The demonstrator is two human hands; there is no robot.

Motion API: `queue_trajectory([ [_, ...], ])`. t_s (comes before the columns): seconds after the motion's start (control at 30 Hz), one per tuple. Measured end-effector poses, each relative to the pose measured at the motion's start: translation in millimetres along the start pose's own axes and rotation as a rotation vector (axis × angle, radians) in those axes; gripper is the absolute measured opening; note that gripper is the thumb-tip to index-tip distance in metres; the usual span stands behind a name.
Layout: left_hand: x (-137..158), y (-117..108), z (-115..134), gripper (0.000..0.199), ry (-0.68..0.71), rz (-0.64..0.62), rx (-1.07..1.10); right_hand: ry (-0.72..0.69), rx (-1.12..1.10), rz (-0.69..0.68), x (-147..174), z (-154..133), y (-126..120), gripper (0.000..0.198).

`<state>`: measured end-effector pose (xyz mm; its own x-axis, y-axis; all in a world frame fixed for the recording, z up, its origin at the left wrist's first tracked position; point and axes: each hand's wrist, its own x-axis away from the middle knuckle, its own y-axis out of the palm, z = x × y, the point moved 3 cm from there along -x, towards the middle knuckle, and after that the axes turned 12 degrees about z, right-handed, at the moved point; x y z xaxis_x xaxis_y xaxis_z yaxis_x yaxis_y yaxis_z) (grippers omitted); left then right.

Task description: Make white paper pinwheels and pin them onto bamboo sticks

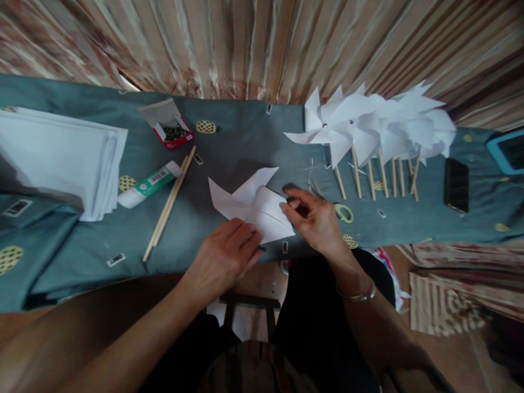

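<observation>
A white paper pinwheel (249, 204) lies on the cloth in front of me, with pointed blades on its left and a broad, slit flap on its right. My left hand (229, 248) has its fingers curled together on the lower edge of the paper; its fingertips are partly hidden. At the right edge, my right hand (315, 218) pinches the flap between thumb and fingers. Just beyond that hand lies a pair of scissors (344, 213) with light green handles, the blades pointing away.
Finished pinwheels (368, 128) on sticks lie at the back right, near a dark phone (456, 185) and a blue-framed device (507, 153). Leftward are loose wooden sticks (170, 204), a glue stick (149, 184), a small red box (174, 134) of dark bits, and stacked paper (61, 158).
</observation>
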<state>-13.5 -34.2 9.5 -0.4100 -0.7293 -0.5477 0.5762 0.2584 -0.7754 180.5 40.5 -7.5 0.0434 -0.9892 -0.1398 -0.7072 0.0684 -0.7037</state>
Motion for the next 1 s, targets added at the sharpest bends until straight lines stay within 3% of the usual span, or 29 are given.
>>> queue_trajectory([
  [0.17, 2, 13, 9, 0.010, -0.021, -0.103, -0.022, -0.066, 0.072, 0.007, 4, -3, -5, 0.027],
  [0.27, 1, 11, 7, 0.010, -0.022, -0.096, -0.024, -0.106, 0.091, 0.053, 4, -2, -11, 0.025],
  [0.37, 0, 6, 6, 0.013, -0.026, -0.055, -0.006, -0.105, -0.040, 0.062, 2, 3, -17, 0.020],
  [0.5, 2, 1, 3, 0.015, -0.078, 0.020, 0.034, -0.116, -0.354, -0.120, 0, 5, -20, 0.025],
  [0.7, 3, 2, 1, 0.022, -0.116, 0.027, 0.060, -0.102, -0.494, -0.318, 1, -2, -15, 0.024],
  [0.87, 4, 1, 2, 0.021, -0.134, -0.006, 0.059, -0.083, -0.520, -0.286, -2, -7, -9, 0.010],
  [1.0, 5, 2, 4, 0.018, -0.117, -0.017, 0.061, -0.114, -0.432, -0.181, -1, -13, 1, 0.006],
])
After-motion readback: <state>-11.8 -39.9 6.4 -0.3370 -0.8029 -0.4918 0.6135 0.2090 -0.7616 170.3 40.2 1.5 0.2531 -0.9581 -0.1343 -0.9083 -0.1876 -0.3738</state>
